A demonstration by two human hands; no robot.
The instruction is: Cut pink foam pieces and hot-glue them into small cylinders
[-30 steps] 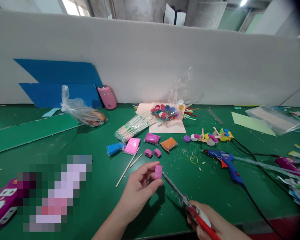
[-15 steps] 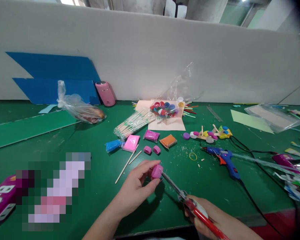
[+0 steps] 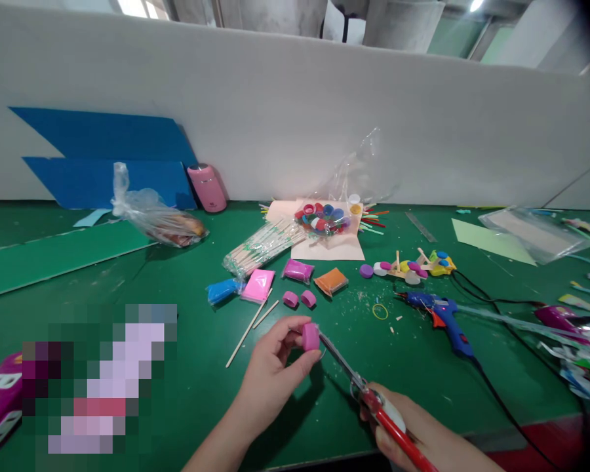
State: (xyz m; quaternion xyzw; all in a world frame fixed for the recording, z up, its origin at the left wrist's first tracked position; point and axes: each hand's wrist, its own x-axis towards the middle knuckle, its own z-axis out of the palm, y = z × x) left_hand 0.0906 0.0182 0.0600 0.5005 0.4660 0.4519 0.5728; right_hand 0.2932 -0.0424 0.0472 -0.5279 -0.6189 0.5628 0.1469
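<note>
Between the thumb and fingers of my left hand (image 3: 280, 357) is a pink bottle cap (image 3: 311, 336), raised above the green table. My right hand (image 3: 398, 419) is wrapped round a hand tool (image 3: 373, 396) with a red and white handle and a long, narrow metal end. Its tip points at the cap's right side; whether it touches cannot be told. Beyond my left hand lie two pink caps (image 3: 299, 299) side by side, and two thin wooden sticks (image 3: 250, 326).
Packets of blue (image 3: 223, 291), pink (image 3: 258, 285), magenta (image 3: 297, 271) and orange (image 3: 331, 282) material lie ahead, near bagged sticks (image 3: 263, 246) and bagged caps (image 3: 324, 217). A blue glue gun (image 3: 440, 308) with a trailing cord rests right, below a cap-and-stick model (image 3: 408, 267). A pink flask (image 3: 207, 188) stands behind.
The tool's tip has drawn slightly away from the cap, and the cap is turned a little in my left hand. The camera view has shifted slightly.
</note>
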